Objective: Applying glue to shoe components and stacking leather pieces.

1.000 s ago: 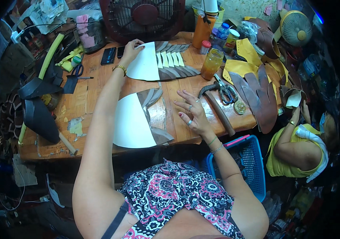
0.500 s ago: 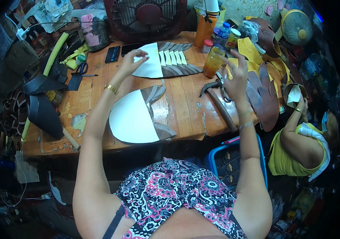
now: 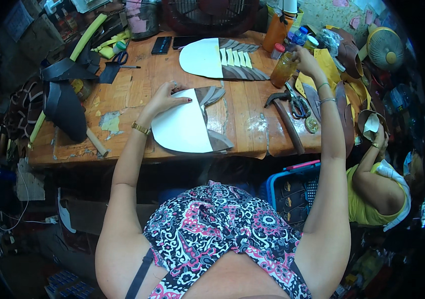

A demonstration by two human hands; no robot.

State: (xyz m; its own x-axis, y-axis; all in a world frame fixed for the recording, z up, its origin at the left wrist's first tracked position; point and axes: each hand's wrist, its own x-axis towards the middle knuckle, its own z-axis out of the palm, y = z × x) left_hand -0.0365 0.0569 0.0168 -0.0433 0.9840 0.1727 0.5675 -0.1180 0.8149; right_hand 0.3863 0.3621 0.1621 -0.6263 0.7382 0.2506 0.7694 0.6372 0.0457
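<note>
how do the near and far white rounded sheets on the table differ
The near white sheet has the left hand at its edge; no hand touches the far white sheet. Beside the far one's straight edge are yellow strips; the near one has only grey-brown pieces. Both have rounded left edges.

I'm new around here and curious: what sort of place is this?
Probably a small leather or shoe workshop: a hammer and scissors lie on the table, near yellow pieces cut to shape.

Before you stands a wooden table (image 3: 247,102), chipped and shiny in places. Beyond it rises a pale, blotchy wall (image 3: 322,20); below, your surroundings are dim.
</note>
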